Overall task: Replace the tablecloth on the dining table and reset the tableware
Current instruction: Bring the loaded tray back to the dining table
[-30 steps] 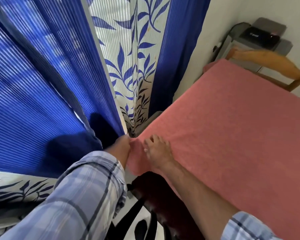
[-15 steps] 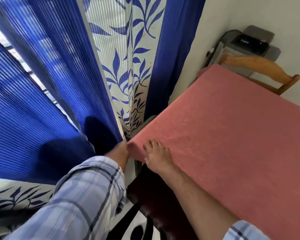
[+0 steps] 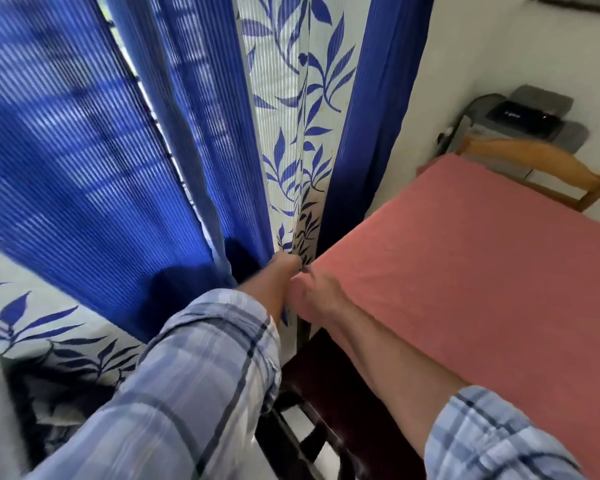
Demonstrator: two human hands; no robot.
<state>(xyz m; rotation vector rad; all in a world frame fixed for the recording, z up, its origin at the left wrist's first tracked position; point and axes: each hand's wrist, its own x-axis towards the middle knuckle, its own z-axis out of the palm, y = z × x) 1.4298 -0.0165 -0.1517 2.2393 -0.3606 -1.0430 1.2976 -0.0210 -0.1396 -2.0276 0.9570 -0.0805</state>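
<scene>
Pressing the corner of a salmon-pink woven tablecloth [image 3: 465, 289], right hand [image 3: 317, 294] flat, left hand [image 3: 286, 268] close beside it, grip unclear, blue leaf-print curtain [image 3: 118, 150] at eleven o'clock

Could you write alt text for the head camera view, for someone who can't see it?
A person's two hands meet at the near corner of a salmon-pink tablecloth: the right hand rests on it, the left hand beside its edge. Blue leaf-patterned curtains hang behind.

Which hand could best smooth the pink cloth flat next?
Probably the right hand: it lies on top of the tablecloth at its near corner, while the left hand is off the edge beside the curtain.
</scene>
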